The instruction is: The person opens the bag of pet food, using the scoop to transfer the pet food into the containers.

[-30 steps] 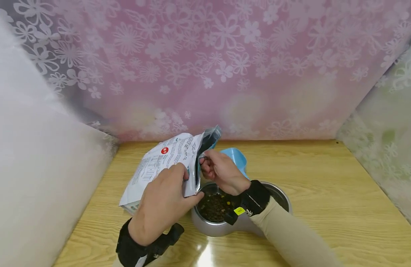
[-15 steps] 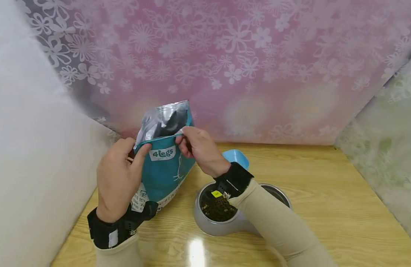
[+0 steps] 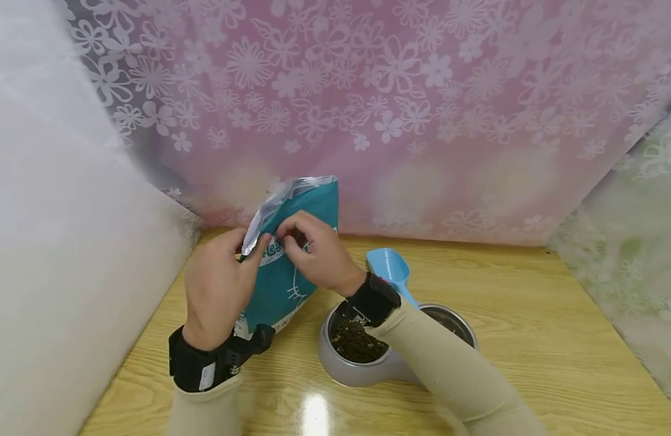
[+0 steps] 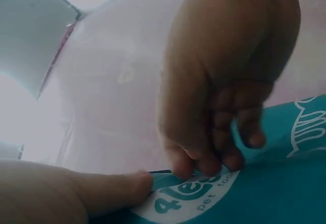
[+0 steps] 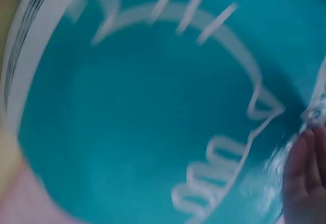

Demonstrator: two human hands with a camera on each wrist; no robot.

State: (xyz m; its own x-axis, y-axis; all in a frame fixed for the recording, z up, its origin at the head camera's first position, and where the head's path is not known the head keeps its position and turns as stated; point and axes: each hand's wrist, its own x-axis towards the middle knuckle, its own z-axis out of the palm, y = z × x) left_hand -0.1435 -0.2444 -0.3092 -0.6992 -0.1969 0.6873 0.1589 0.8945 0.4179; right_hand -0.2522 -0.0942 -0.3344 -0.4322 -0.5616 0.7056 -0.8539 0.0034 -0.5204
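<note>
A teal pet food bag (image 3: 275, 297) with a "4Legs" label stands tilted on the wooden table. At its silvery top edge's left end, my left hand (image 3: 215, 290) grips the bag, thumb on the front. My right hand (image 3: 321, 251) pinches the bag's upper front beside the label, fingers curled. The left wrist view shows the right hand (image 4: 229, 56) with its fingertips at the label, near the left thumb (image 4: 117, 188). The bag's printed front (image 5: 147, 96) fills the right wrist view, blurred, with some fingers at the right edge. The bag's inside is hidden.
A grey double bowl (image 3: 341, 370) stands right of the bag, partly under the right forearm. Brown kibble (image 3: 357, 344) lies in its left compartment. Behind it is a blue scoop (image 3: 394, 266). A pink floral sheet (image 3: 368, 121) closes off the back; a white wall (image 3: 85, 242) stands left.
The bag turned from its white printed side to its teal front, and both hands moved left with it. Its mouth, wide half a second ago, is now narrowed. The right hand shifted toward the label.
</note>
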